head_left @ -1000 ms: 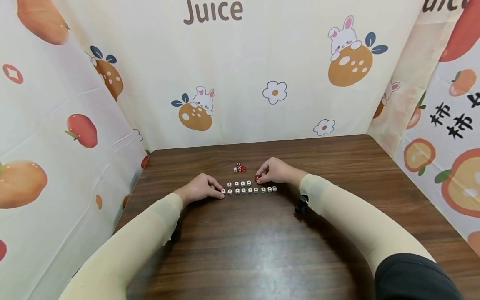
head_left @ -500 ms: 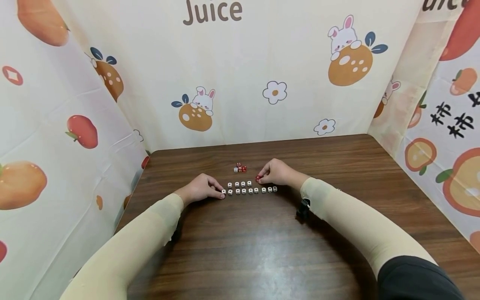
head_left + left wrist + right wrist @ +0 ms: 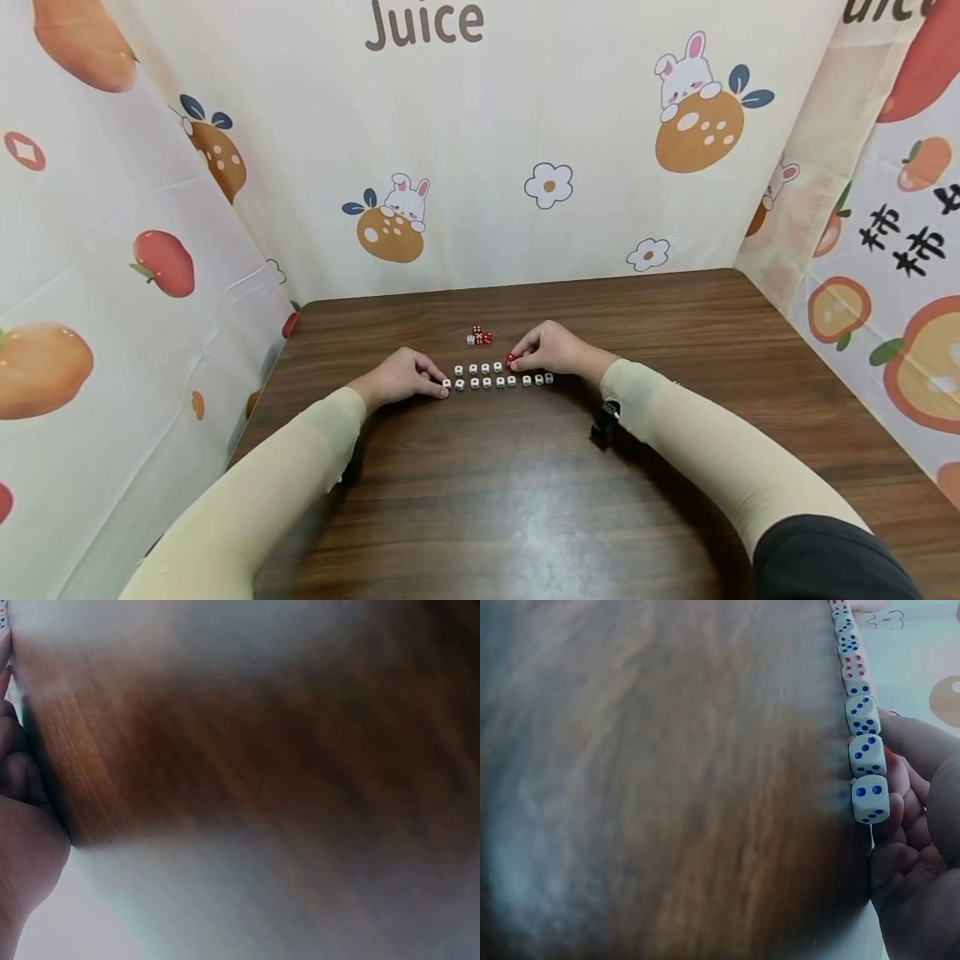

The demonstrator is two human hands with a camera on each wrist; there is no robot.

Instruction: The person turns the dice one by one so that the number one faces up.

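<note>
In the head view my right hand pinches a red die between thumb and fingers, just past the right end of a short row of white dice. A longer row of white dice lies in front of it. At that row's left end, my left hand holds the end white die between thumb and forefinger. The right wrist view shows the long row, with blue and red pips, close before the right hand; the held die is mostly hidden there.
Behind the rows sits a small cluster of red dice with one whitish die at its left. Everything lies on a brown wood-grain table. Printed cloth walls stand at the back and both sides.
My right hand has brought the red die slightly left and toward me, closer to the end of the short white row. My left hand has stayed in place.
</note>
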